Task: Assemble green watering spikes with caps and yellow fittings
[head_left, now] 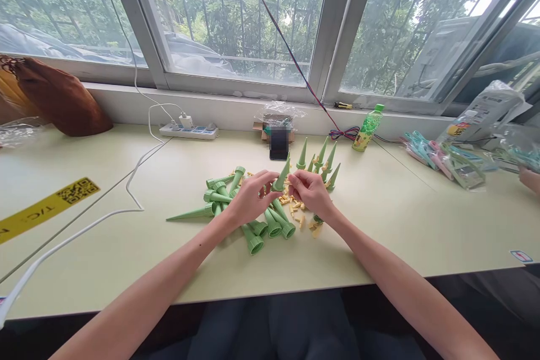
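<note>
My left hand (252, 198) is closed around the wide base of a green plastic plant watering spike (282, 176), its tip pointing up. Close beside that spike, my right hand (313, 192) has its thumb and forefinger pinched together; what sits between them is too small to make out. Beneath both hands lie loose small yellow plastic pieces (300, 218). A pile of green spikes (255, 243) lies under and to the left of my left hand, hollow ends showing. Beyond my right hand, several green spikes (302, 154) stand upright, some with yellow pieces at their bases.
A phone (279, 144) leans on a small box at the back. A green-capped bottle (368, 128) stands right of it, near bagged coloured plastic items (442, 160). A power strip (188, 131) trails a white cable (134, 194) across the left. Another person's hand (529, 180) shows far right.
</note>
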Tool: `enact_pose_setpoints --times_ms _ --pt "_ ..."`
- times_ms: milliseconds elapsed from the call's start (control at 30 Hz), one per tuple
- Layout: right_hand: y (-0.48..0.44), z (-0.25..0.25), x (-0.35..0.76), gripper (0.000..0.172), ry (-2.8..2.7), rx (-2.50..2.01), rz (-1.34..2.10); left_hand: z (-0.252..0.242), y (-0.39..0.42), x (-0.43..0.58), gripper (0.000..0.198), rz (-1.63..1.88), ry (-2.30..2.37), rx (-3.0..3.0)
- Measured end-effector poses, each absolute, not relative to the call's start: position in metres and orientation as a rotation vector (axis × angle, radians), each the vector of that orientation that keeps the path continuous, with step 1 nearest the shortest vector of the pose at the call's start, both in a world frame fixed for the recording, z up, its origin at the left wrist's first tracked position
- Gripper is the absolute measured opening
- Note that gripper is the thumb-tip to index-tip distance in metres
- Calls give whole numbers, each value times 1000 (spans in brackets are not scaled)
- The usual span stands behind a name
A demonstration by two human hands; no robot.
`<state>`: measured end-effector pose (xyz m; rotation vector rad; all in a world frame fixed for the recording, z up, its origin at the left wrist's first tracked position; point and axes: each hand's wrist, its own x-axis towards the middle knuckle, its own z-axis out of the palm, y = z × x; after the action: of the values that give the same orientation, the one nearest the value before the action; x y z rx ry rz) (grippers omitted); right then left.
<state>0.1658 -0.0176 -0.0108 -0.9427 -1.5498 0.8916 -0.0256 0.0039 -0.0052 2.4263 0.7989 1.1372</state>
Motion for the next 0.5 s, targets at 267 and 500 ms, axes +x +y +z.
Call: enact_pose_setpoints --times_ms 267,500 --pt "-19 -8 166 44 -1596 -995 907 -10 6 -29 26 1159 717 2627" --pt "-17 -11 163 39 -1544 -1031 845 -5 1 -24 21 1157 913 2520"
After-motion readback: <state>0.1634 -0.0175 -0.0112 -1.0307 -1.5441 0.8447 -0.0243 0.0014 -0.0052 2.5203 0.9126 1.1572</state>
